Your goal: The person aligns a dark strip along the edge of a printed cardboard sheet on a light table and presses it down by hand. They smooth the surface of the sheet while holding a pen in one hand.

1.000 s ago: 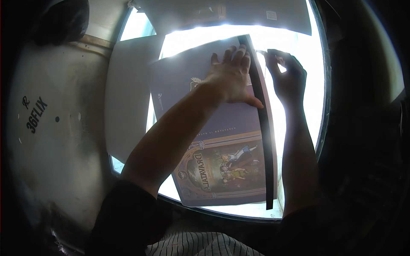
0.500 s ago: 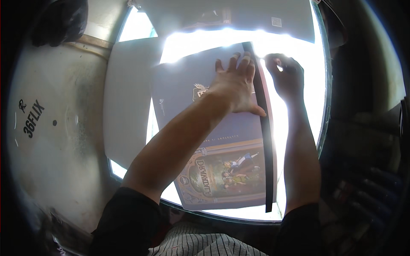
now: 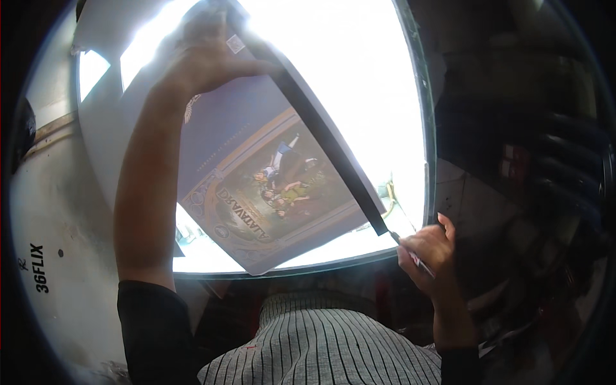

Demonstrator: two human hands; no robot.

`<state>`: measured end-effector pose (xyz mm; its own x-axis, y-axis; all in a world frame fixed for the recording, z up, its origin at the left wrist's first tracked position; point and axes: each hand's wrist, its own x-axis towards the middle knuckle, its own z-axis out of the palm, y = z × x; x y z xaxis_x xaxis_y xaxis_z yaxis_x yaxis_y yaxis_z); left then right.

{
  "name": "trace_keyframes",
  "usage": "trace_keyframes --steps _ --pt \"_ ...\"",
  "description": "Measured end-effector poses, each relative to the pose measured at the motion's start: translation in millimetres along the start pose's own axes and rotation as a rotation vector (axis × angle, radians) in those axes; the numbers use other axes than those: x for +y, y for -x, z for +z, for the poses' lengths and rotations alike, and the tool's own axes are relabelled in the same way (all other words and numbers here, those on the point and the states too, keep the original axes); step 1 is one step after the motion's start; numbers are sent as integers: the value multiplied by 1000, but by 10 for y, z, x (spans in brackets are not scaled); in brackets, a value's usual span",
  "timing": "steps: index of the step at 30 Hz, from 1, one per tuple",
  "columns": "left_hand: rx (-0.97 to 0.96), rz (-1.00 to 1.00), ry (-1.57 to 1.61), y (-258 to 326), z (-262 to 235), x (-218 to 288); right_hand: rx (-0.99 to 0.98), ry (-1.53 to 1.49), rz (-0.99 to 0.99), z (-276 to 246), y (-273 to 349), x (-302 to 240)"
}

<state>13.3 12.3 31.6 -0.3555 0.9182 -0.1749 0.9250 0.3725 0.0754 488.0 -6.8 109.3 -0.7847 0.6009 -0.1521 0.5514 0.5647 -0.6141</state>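
A printed sheet, bluish with a colourful illustrated panel in its lower part, lies slantwise on a brightly glowing light table. Along its right side runs a long black ruler-like strip. My left hand lies over the upper part of the sheet with its thumb stretched onto the strip; glare and blur hide most of its fingers. At the strip's near end, my right hand grips a slim tool that looks like a cutter knife, its tip by the corner of the strip.
A pale, scuffed surface with dark lettering adjoins the table on the left. A dark bundle shows at the left edge. The table's rim curves down the right side, with dim clutter beyond it.
My right hand has come down from the strip's upper end to its near end. The view has turned and shifted, so the sheet appears more slanted. My left hand remains on the sheet.
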Motion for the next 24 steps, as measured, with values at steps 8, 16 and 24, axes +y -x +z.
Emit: trace_keyframes --steps 8,16,24 --pt "212 -184 2 376 33 41 303 -267 239 379 49 78" --pt "114 -206 23 1474 633 1065 293 234 176 1108 -113 62" --pt "-153 706 64 997 232 567 97 248 103 1007 397 123"
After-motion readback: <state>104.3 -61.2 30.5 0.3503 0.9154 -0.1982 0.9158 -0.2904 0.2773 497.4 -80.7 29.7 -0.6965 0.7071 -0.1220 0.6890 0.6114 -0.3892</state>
